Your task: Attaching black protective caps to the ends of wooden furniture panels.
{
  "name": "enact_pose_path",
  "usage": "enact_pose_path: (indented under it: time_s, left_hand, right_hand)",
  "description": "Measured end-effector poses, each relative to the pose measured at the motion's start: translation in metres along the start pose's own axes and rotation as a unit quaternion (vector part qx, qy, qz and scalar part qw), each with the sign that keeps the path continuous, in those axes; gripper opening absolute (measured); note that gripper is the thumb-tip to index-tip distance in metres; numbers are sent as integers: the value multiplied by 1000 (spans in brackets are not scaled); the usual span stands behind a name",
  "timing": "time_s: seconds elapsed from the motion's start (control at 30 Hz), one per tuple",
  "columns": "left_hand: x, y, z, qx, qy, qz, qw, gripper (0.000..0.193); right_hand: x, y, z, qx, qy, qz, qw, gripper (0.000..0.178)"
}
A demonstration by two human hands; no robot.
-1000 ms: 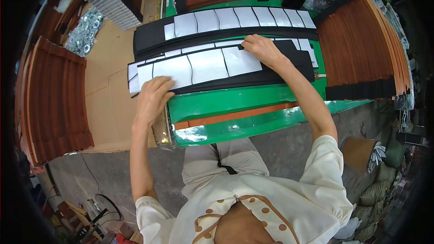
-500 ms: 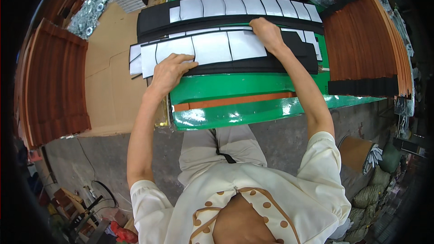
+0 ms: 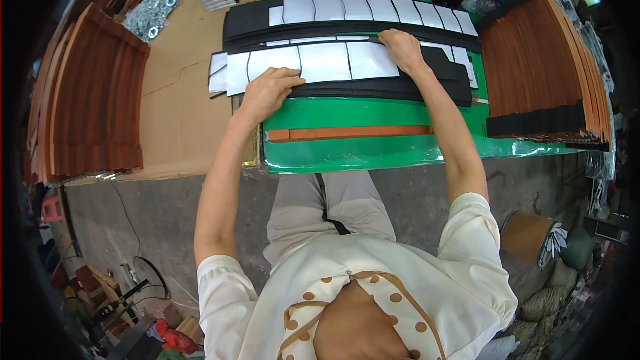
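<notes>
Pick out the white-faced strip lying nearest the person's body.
The white-faced strip under the left hand: it lies in front, overlapping others, while the farthest white-faced strip lies beyond it, touched by neither hand.

Head camera: above, on the near side of the green tabletop (image 3: 360, 112)
View faces: down onto it
Tabletop distance: near

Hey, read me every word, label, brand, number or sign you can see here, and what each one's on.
There are no texts I can read.
White-faced strip under the left hand: no lettering visible.
Green work surface: no legible marks.
Plastic-wrapped items at the back right: too small and blurred to tell.
</notes>
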State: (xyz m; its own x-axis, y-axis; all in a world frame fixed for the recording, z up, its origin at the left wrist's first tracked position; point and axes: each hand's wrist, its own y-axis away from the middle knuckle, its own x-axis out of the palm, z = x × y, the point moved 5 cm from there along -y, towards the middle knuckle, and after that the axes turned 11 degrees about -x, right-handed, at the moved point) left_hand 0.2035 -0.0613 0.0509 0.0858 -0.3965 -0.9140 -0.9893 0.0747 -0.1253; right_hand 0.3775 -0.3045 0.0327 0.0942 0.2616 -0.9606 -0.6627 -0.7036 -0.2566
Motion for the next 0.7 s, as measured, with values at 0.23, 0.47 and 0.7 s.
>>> enact_pose_path:
  time_s: [0.23,0.47,0.7]
  left_hand:
    - [8,-1,-1,-24,10,53,998,31]
    - [-55,-2,-15,-134,330,-70,932,25]
    - [-63,53,-94,-117,437,-113,885,23]
  right_hand:
    - [0,23,-45,347,-442,-159,812,25]
    - [-67,23,69,193,-585,-98,781,24]
    - [-133,68,191,-242,-140,-271,921,15]
